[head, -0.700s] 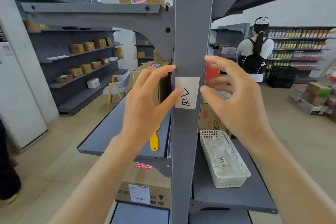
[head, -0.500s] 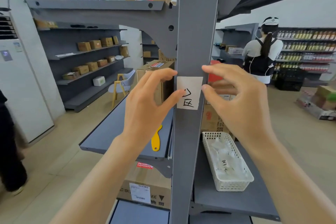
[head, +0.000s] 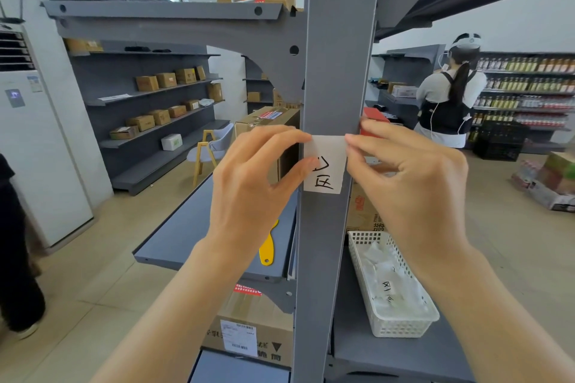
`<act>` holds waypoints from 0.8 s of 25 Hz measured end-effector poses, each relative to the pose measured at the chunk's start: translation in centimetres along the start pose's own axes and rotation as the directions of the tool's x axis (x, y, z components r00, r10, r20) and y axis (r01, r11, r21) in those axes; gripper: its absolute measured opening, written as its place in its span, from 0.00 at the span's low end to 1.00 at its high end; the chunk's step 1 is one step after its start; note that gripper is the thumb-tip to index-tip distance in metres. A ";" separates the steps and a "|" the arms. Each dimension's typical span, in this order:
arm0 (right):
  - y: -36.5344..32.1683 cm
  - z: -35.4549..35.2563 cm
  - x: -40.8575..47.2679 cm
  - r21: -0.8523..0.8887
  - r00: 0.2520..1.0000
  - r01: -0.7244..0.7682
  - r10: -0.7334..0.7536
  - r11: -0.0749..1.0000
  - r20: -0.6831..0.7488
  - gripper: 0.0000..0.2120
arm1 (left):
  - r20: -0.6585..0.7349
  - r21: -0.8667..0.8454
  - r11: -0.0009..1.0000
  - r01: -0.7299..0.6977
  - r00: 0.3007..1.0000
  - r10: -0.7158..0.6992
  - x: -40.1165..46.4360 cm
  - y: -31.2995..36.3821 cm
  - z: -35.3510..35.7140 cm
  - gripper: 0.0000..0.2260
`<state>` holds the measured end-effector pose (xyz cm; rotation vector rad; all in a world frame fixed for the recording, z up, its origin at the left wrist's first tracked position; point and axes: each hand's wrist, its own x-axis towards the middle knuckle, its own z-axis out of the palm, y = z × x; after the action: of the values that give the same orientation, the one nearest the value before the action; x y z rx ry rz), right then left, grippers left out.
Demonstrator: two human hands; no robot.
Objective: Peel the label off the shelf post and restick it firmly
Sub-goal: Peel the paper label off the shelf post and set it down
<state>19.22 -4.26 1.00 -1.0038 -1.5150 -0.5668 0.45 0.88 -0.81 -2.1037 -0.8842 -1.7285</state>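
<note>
I'm pinching the label's [head: 325, 165] top corners with my left hand [head: 249, 193] and right hand [head: 410, 186]; it's lying on the shelf post [head: 336, 56], peeling barely starting, resticking remaining

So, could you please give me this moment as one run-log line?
phase: peel start | left hand: pinching label left edge | right hand: pinching top right corner | label: on shelf post

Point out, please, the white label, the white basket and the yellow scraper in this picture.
white label [head: 325, 176]: head view, its middle, by the handwriting.
white basket [head: 404, 328]: head view, its near wall.
yellow scraper [head: 267, 250]: head view, its handle below the left wrist.
</note>
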 end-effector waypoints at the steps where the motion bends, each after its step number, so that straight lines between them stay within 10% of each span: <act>1: -0.2 0.0 0.0 -0.007 1.000 -0.010 0.010 1.000 0.003 0.08 | -0.003 0.017 1.000 -0.013 1.000 0.013 0.0 0.0 0.0 0.13; 20: -1.6 0.2 -0.2 -0.236 0.998 -0.017 0.004 0.972 -0.056 0.05 | -0.011 0.045 0.999 -0.027 1.000 0.027 0.0 -0.4 0.1 0.12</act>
<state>17.79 -4.92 1.09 -1.1683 -1.4149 -0.7750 0.26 1.25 -0.91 -2.0652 -0.8791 -1.6902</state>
